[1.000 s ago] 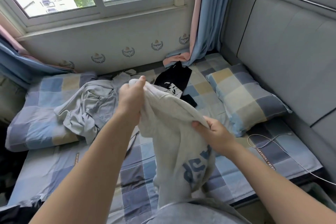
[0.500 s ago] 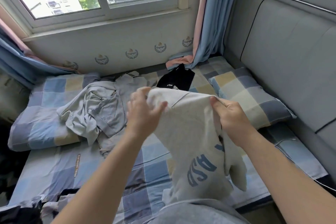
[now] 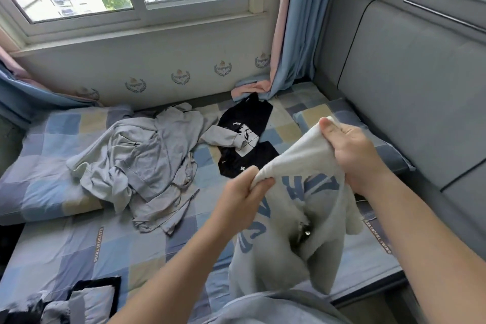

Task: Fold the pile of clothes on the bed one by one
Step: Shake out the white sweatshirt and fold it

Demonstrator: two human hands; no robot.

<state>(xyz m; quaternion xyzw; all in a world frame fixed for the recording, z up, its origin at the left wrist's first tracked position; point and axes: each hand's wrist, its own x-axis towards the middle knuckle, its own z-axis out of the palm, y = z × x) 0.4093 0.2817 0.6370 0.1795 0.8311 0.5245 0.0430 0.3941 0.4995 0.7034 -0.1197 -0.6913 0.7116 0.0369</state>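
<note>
1. both hands hold a pale grey sweatshirt (image 3: 302, 166) with blue lettering up above the checked bed (image 3: 65, 250).
2. left hand (image 3: 244, 192) clenches one top edge; right hand (image 3: 349, 150) clenches the other.
3. crumpled grey clothes (image 3: 142, 163) and a black garment (image 3: 249, 137) lie beyond, near the window wall.

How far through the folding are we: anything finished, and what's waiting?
Done: no folded stack shows clearly; the dark-and-grey cloth at the near left corner is too cut off to judge. In hand: left hand and right hand grip the pale grey sweatshirt with blue lettering, hanging unfolded. Left: the crumpled grey garments and the black printed top lie unfolded on the checked bedsheet.
</note>
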